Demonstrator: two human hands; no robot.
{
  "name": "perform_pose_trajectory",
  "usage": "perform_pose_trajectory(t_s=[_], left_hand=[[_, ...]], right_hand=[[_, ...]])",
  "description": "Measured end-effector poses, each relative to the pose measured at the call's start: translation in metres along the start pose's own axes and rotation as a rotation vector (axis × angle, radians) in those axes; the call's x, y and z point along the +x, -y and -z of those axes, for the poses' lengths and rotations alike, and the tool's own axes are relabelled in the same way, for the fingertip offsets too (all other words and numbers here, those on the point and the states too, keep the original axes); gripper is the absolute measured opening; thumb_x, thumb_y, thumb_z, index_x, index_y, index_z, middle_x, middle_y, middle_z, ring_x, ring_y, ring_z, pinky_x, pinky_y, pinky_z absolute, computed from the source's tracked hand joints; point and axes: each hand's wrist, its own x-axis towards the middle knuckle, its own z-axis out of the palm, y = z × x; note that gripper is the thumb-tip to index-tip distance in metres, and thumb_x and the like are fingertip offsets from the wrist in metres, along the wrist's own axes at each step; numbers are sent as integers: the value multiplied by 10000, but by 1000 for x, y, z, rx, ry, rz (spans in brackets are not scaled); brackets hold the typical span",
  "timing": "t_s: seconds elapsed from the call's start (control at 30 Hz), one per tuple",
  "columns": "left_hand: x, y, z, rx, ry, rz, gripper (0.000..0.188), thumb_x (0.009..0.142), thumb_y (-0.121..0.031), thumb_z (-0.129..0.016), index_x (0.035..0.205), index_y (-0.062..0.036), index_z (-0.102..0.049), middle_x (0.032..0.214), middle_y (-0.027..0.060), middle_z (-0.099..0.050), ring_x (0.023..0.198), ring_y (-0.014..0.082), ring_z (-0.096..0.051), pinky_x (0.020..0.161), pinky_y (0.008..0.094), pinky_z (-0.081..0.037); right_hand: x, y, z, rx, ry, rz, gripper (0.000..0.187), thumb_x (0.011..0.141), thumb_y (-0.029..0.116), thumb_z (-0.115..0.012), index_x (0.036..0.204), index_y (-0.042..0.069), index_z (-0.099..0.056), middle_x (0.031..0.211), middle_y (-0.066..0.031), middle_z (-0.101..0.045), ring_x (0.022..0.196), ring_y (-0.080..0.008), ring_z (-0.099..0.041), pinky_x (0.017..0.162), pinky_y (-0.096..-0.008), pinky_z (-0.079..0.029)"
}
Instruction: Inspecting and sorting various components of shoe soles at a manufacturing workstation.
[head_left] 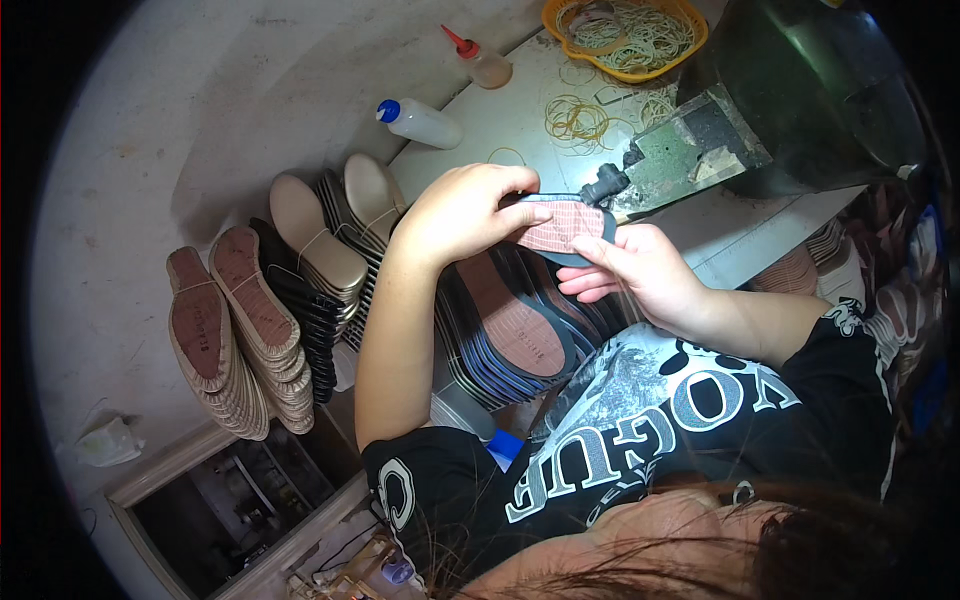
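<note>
Both hands hold a shoe insole (560, 229) with a reddish-brown, line-patterned face and a dark grey rim. My left hand (470, 205) grips its left end, the thumb lying on the reddish face and the fingers curled over the far edge. The right end is pinched by my right hand (640, 265), thumb on top and fingers below. The insole's far edge is at the small black working head (605, 185) of a green machine (690, 150); whether they touch I cannot tell. Below my hands lies a stack of similar dark-rimmed insoles (515, 325).
Bundled beige insoles (200, 335) and gold insoles (325, 245) stand along the wall at left. On the white table (500, 110) are a blue-capped bottle (420, 122), a red-tipped bottle (485, 65), loose rubber bands (577, 122) and a yellow basket (640, 75) of bands. More insoles (810, 265) lie at right.
</note>
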Motion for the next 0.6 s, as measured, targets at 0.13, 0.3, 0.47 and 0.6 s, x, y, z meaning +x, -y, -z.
perform_pose_trajectory(t_s=[0.13,0.3,0.47,0.6], left_hand=[[2,-5,2,-40,52,33,292,810,-330,-659,887,-50,-640,774,163,-644,737,338,-624,648,408,-471],[-3,-6,-4,-153,53,67,314,834,-291,-669,809,12,-591,614,125,-548,540,200,-505,539,341,-420],[-13,-11,-16,-238,38,202,382,861,-335,-654,734,16,-576,529,63,-465,499,119,-406,481,314,-362],[-24,-21,-31,-317,29,339,454,861,-368,-626,672,40,-566,520,156,-457,472,206,-445,510,386,-395]], right_hand=[[-1,1,4,2,-11,-14,384,958,277,-549,1127,-65,-582,968,-185,-670,839,-205,-690,749,-286,-565],[-1,6,5,-2,-17,-20,379,965,283,-535,1049,-80,-603,952,-192,-672,865,-230,-692,755,-301,-571],[3,9,6,17,-75,-63,372,954,302,-551,983,-62,-620,917,-173,-682,808,-232,-702,699,-284,-574],[-1,15,5,-32,-50,-59,358,943,310,-569,945,-42,-632,897,-146,-688,779,-202,-704,661,-250,-568]])
